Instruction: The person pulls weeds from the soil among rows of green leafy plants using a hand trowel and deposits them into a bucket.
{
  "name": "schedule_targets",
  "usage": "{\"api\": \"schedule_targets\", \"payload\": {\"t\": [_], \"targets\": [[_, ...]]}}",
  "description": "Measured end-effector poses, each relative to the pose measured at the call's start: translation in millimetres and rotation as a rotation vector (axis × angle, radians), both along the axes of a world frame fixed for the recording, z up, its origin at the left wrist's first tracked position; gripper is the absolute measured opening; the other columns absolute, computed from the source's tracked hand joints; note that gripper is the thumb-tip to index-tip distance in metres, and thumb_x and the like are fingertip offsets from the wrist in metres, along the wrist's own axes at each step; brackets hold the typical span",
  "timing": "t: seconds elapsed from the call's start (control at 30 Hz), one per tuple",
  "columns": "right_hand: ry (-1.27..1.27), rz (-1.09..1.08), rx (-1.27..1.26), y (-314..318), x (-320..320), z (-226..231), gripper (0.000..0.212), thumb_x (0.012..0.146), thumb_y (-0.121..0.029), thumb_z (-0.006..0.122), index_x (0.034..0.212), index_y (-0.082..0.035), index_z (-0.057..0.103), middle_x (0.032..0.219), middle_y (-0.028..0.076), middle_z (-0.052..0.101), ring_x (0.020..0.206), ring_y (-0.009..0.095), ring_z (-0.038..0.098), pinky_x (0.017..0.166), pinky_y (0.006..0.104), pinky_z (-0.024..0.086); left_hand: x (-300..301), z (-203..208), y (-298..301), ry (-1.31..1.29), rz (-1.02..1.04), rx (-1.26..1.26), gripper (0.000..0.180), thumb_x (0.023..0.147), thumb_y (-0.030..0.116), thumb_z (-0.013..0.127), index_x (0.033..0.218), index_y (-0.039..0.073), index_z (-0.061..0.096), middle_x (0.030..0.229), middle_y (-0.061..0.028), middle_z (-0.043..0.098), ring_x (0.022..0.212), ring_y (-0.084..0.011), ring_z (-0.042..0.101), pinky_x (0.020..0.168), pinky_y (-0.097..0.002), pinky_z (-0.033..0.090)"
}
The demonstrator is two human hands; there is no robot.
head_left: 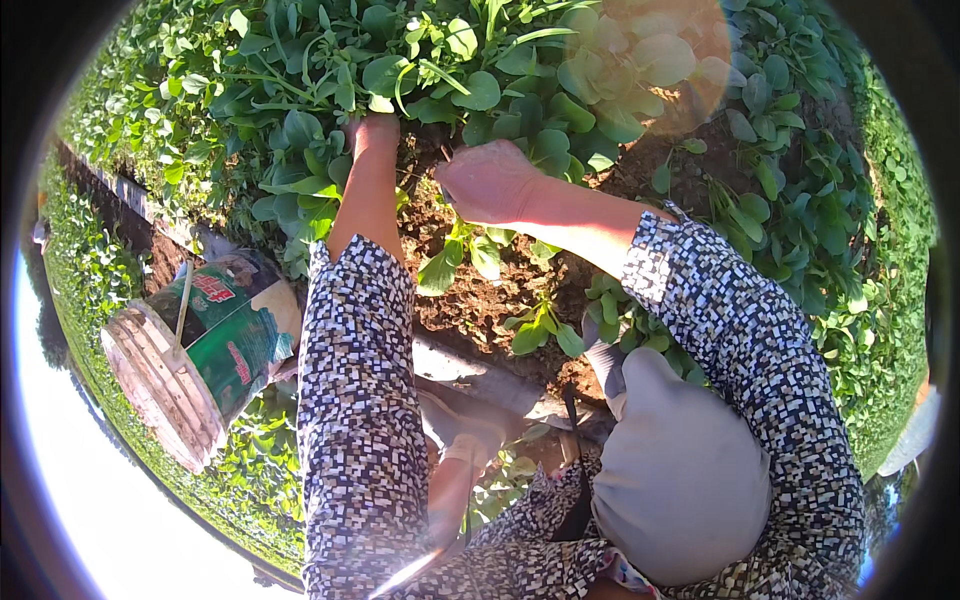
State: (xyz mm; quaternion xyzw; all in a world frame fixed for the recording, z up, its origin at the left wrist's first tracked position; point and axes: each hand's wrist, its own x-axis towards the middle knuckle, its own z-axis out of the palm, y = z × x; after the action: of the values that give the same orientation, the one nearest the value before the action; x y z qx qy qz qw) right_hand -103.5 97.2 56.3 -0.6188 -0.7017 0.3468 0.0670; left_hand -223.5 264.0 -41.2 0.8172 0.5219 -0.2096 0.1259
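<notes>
My left hand [374,134] reaches into a dense bed of leafy green plants [480,92] at the far middle. Leaves cover its fingers, so its grip does not show. Just right of it, my right hand [490,183] is closed in a fist, low over bare brown soil. A thin dark piece [446,153] shows at the fist, too small to name; what the fingers hold is hidden. Below the right hand, a small leafy plant [455,255] stands in the crumbly soil [450,315]. Another small seedling [545,325] grows nearer to me.
A plastic bucket [225,360] with a green label and whitish ribbed end is at my left. A pale strip [480,380] edges the bed in front of my feet. My grey-covered knee [680,470] rises at the lower right. More greenery [800,170] spreads right.
</notes>
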Motion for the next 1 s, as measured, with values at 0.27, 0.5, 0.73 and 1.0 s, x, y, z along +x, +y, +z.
{"api": "schedule_targets", "payload": {"t": [0.27, 0.5, 0.73, 1.0], "targets": [[0.397, -0.349, -0.039, -22, -18, 27, 0.028, 0.087, -0.035, 0.06, 0.079, -0.007, 0.062, 0.077, 0.014, 0.063, 0.077, 0.033, 0.062, 0.07, 0.0432, 0.048, -113, -67, 56, 0.295, -0.155, 0.093, 0.035, 0.082, 0.02, 0.063, 0.113, 0.005, 0.06, 0.111, -0.0175, 0.064, 0.105, -0.0294, 0.062, 0.088, -0.0382, 0.051], [0.188, -0.249, -0.03, 18, -8, 1, 0.017, 0.083, -0.023, 0.056, 0.081, -0.008, 0.064, 0.079, 0.016, 0.065, 0.079, 0.035, 0.063, 0.071, 0.0468, 0.049, -15, -83, 44, -0.062, -0.053, 0.143, 0.046, 0.094, 0.035, 0.043, 0.133, 0.012, 0.049, 0.139, -0.011, 0.047, 0.127, -0.0267, 0.045, 0.106, -0.0422, 0.036], [0.033, -0.037, 0.09, 7, -3, -11, 0.015, 0.078, -0.017, 0.057, 0.086, -0.006, 0.063, 0.084, 0.014, 0.065, 0.084, 0.031, 0.065, 0.072, 0.0439, 0.051, -9, -59, 16, -0.228, -0.01, 0.134, 0.045, 0.093, 0.033, 0.048, 0.131, 0.009, 0.049, 0.133, -0.0127, 0.052, 0.119, -0.0294, 0.052, 0.097, -0.0412, 0.044], [0.116, -0.181, 0.076, -7, 2, 4, 0.021, 0.085, -0.027, 0.058, 0.083, -0.007, 0.063, 0.079, 0.012, 0.064, 0.082, 0.029, 0.064, 0.069, 0.0405, 0.051, -20, -11, -51, -0.877, 0.848, -0.072, 0.042, 0.089, 0.029, 0.056, 0.122, 0.003, 0.052, 0.114, -0.0095, 0.06, 0.1, -0.0225, 0.056, 0.082, -0.0352, 0.046]]}}
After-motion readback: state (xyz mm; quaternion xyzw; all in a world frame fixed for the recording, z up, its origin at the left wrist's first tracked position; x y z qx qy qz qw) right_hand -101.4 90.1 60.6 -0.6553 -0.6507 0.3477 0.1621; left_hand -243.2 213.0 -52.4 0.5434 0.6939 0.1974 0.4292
